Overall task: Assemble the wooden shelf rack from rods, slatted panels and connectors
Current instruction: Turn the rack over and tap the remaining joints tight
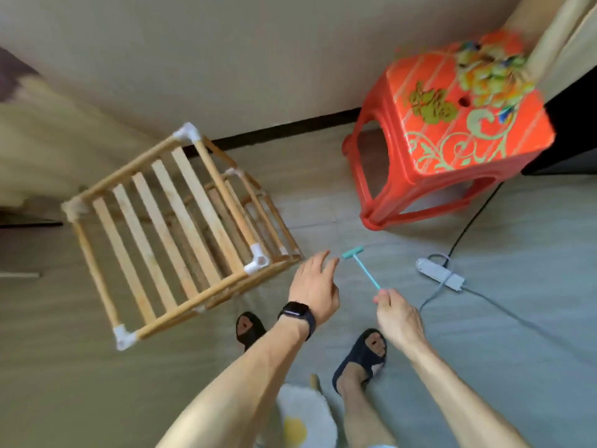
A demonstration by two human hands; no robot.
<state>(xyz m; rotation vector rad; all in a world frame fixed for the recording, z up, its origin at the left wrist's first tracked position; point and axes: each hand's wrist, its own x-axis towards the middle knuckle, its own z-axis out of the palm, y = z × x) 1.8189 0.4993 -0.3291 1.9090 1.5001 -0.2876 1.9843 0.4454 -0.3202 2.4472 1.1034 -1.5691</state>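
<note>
Probably a home: plastic stool (452, 137), slippers (363, 354), power strip (439, 274).

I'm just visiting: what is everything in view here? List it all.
wooden rack: one, tan, floor at left
connectors: at least five, white, rack corners
T-shaped tool: one, teal, centre, held at handle end
stool: one, orange-red with floral print, by wall at right
power strip: one, grey-white, floor at right
mat: one, white and yellow, bottom edge
slippers: two, dark, on the feet
watch: one, black, left wrist
left hand: one, open, empty, beside rack
right hand: one, pinching tool handle
</note>
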